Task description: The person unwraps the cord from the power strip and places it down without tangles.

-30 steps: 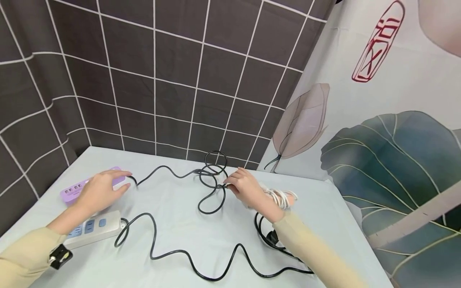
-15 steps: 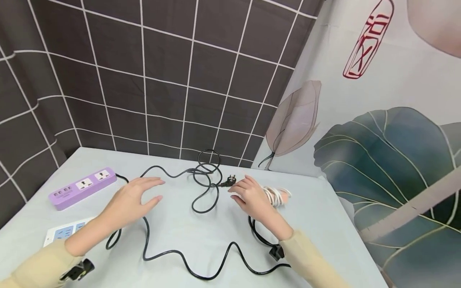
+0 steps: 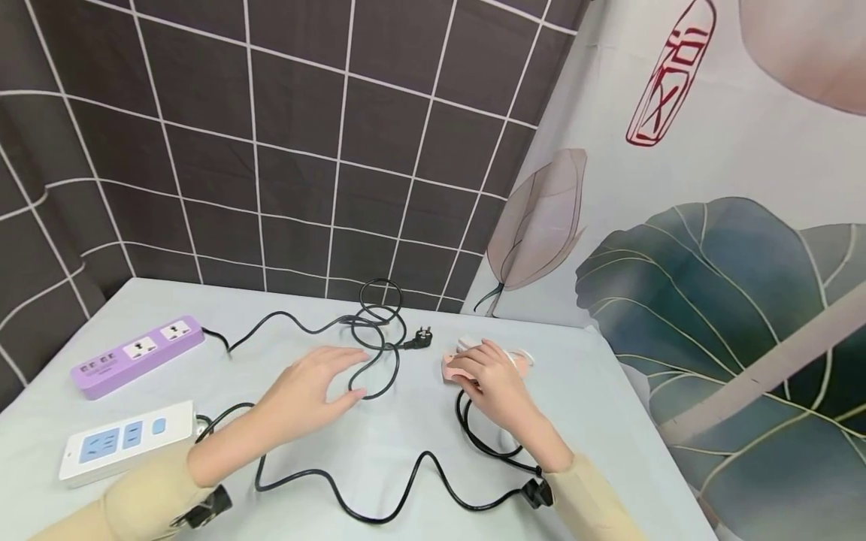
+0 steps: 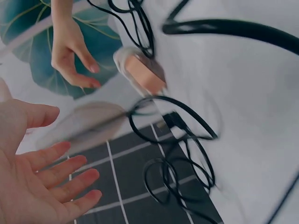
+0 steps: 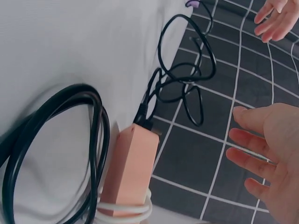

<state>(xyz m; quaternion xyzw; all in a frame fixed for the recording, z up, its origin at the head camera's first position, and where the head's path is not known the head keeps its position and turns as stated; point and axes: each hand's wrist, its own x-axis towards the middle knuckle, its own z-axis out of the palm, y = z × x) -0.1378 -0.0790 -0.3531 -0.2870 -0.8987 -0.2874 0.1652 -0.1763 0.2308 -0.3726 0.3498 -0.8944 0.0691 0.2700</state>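
Note:
My left hand [image 3: 307, 394] hovers over the table's middle with its fingers spread and nothing in them. In the left wrist view its palm and loose fingers show plainly. My right hand [image 3: 497, 383] is over a pink block-shaped power strip [image 5: 131, 163] wrapped in white cord [image 5: 124, 212]. From the right wrist view, this hand's fingers are relaxed and apart from the strip. A purple power strip [image 3: 145, 357] lies at the back left, its black cord looped mid-table and ending in a black plug [image 3: 421, 338]. Nearer sits a white power strip [image 3: 135, 442] with blue sockets.
The white strip's black cable [image 3: 379, 518] waves across the table front to a black plug [image 3: 537, 492] beside my right forearm. Coiled black cable [image 3: 473, 436] lies below my right hand. A dark gridded curtain [image 3: 291, 150] stands behind the table [image 3: 237, 300].
My left hand has moved right, away from the purple strip. My right hand has left the black plug at the back and come over the pink strip. The view has shifted slightly.

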